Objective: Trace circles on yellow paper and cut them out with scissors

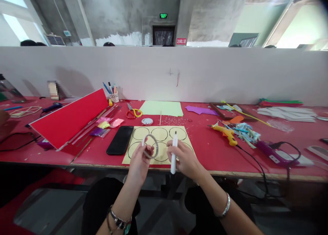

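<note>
My left hand (139, 160) holds a thin ring-shaped tape roll (151, 146) upright by its rim, lifted above the table's front edge. My right hand (184, 158) grips a white marker pen (174, 153), its black tip pointing up. Both hands hover over a pale yellow sheet (160, 134) drawn with several black circles, which lies on the red table (205, 142). A black phone (120, 140) lies flat just left of the sheet.
A red board (69, 117) leans at the left. Behind the sheet lie yellow-handled scissors (133, 112), a light green sheet (162, 108) and a pen cup (114, 96). A yellow glue gun (227, 132), paper scraps and a purple tool (271, 153) lie right. A white partition (205, 74) stands behind.
</note>
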Available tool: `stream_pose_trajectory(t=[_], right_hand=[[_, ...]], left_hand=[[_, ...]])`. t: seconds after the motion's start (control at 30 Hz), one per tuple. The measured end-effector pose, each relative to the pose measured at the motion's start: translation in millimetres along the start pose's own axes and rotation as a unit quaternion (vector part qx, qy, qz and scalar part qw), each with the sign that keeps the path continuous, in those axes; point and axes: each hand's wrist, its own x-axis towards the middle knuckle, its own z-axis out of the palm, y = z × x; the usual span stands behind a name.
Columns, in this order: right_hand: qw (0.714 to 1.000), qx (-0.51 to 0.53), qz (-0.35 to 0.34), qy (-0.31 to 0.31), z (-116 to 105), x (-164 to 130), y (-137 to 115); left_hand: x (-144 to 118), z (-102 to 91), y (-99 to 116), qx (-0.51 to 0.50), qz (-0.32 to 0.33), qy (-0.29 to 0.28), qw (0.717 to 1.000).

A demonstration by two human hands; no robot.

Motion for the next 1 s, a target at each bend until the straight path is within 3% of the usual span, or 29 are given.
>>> stream_pose_trajectory(t=[0.1,0.23,0.33,0.43,0.57,0.7,0.77,0.83,0.9,1.0], right_hand=[[0.990,0.038,0.118,0.070,-3,-5,7],[0.969,-0.001,0.218,0.115,-3,-13,-2],[0.967,-0.094,0.204,0.120,-5,-18,-11],[0.960,-0.187,0.171,0.115,-8,-20,-14],[0.955,-0.211,0.179,0.104,-8,-22,-16],[0.954,-0.089,0.254,0.133,-6,-21,-9],[0.930,0.021,0.313,0.188,-11,-19,6],[0.913,0.067,0.338,0.216,-20,-16,24],[0.908,0.116,0.342,0.212,-32,-14,35],[0.906,0.227,0.316,0.165,-47,-12,25]], left_hand=[[-9,-7.0,4,0.036,0.015,-0.005,0.999],[-40,-2.1,-9,0.171,0.032,-0.125,0.977],[-67,12.5,-29,0.190,-0.033,-0.180,0.964],[-85,26.7,-44,0.114,-0.133,-0.183,0.967],[-95,38.1,-48,0.034,-0.221,-0.189,0.956],[-106,40.9,-41,-0.092,-0.271,-0.200,0.937],[-116,38.7,-36,-0.129,-0.272,-0.237,0.924],[-126,34.5,-30,-0.137,-0.273,-0.283,0.909],[-129,29.4,-26,-0.080,-0.235,-0.302,0.921],[-120,21.7,-23,0.130,-0.119,-0.262,0.949]])
